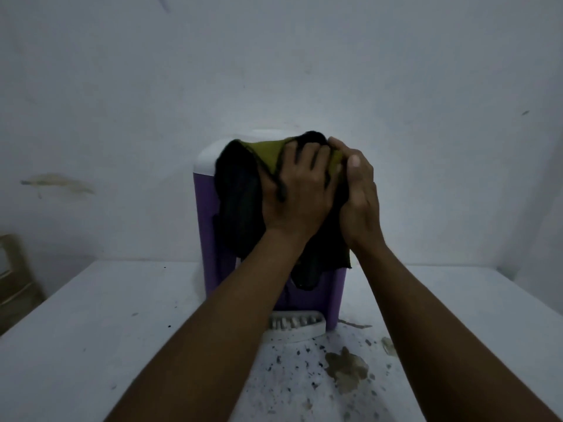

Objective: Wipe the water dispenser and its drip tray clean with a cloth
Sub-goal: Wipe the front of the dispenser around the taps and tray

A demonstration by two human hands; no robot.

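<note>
Purple-sided and white-topped, the water dispenser (pixel 205 214) stands on a white table (pixel 106 315), directly under and behind both hands. A black and olive cloth (pixel 240 190) is draped over its top front edge and hangs down its face, so the fabric covers the part being wiped.

The left hand (pixel 300 193) lies on the cloth with its fingers spread and pressed flat against it. That looks like a way to put pressure over a wide patch. The right hand (pixel 361 196), just beside it and turned edge-on, has its fingers curled over the bunched upper corner of the cloth with the thumb lying alongside. It probably grips there to stop the cloth sliding off.

Below the wrists, between the two forearms, the pale drip tray (pixel 300 327) sits at the foot of the dispenser. Nothing touches it, so that part of the job seems not yet begun.

Nearer than the tray, under the right forearm, the table carries a brownish stain (pixel 347 368) and scattered dark specks (pixel 292 360).
</note>
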